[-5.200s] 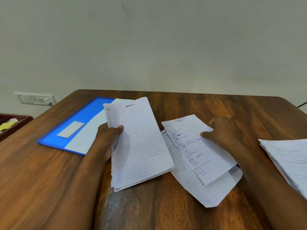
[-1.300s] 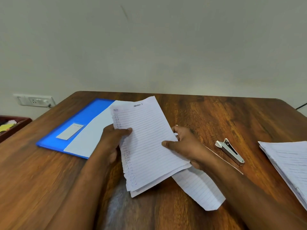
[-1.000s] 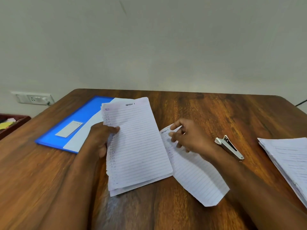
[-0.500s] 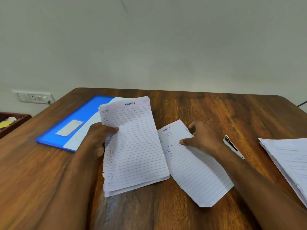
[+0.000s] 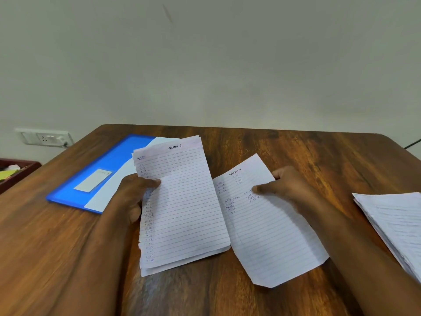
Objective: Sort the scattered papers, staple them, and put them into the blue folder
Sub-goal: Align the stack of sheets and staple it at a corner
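now a thin stack of lined sheets (image 5: 184, 201), headed "section 1", is held up off the wooden table (image 5: 296, 151) by the left hand (image 5: 133, 197), the thumb laid across the left edge of the top page and the fingers curled behind it. just to the right, a single lined sheet (image 5: 268, 229) headed "section 5" is pinched at its far right part by the right hand (image 5: 287, 185), thumb on top of the page, fingers tucked under the edge; its near end lies low over the table, and its left edge is overlapped by the stack. the blue folder (image 5: 100, 174) is seen lying flat on the far left of the table, partly hidden behind the stack, with a white label on its cover and a pale sheet over its right part. another pile of papers (image 5: 396, 224) is spread at the right edge of the table, well apart from the hands. a wall socket (image 5: 44, 137) is fixed on the far left wall.
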Tool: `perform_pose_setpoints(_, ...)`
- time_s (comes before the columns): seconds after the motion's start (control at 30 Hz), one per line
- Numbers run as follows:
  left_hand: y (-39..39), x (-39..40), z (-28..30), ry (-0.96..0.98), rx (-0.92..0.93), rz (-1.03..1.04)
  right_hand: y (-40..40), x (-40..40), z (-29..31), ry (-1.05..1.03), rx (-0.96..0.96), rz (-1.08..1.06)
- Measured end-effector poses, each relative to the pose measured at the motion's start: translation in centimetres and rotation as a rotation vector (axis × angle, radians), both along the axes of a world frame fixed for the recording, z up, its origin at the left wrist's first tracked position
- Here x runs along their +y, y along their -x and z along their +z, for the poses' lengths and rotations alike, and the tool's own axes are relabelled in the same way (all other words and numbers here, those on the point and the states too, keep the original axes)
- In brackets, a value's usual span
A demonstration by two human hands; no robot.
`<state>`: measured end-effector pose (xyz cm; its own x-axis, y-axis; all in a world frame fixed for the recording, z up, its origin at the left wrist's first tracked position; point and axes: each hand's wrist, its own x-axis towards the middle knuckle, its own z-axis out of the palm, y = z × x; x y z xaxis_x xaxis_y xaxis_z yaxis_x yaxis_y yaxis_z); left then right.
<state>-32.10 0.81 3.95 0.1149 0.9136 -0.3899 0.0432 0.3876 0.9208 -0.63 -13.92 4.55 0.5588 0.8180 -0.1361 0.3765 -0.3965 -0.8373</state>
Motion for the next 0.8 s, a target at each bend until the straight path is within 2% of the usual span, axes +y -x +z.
perform_pose_setpoints(0.13,0.0,-0.1,0.0,0.004,-0.025,-0.006,-0.8,-0.1,0.6,-0.125,0.198,0.003)
perform_pose_setpoints(0.27,-0.2,-0.6,0.2,-0.001,-0.063,-0.027,-1.4,-0.1,0.8,-0.214,0.295,-0.008)
perform_pose_setpoints(0.63,-1.0,-1.6,0.5,-0.039,-0.236,-0.097,-1.3,-0.1,1.8,-0.434,0.357,-0.051)
perform_pose_setpoints(0.8,-2.4,-3.8,1.2,-0.103,-0.312,-0.168,-0.3,0.2,2.0,-0.517,0.307,-0.066)
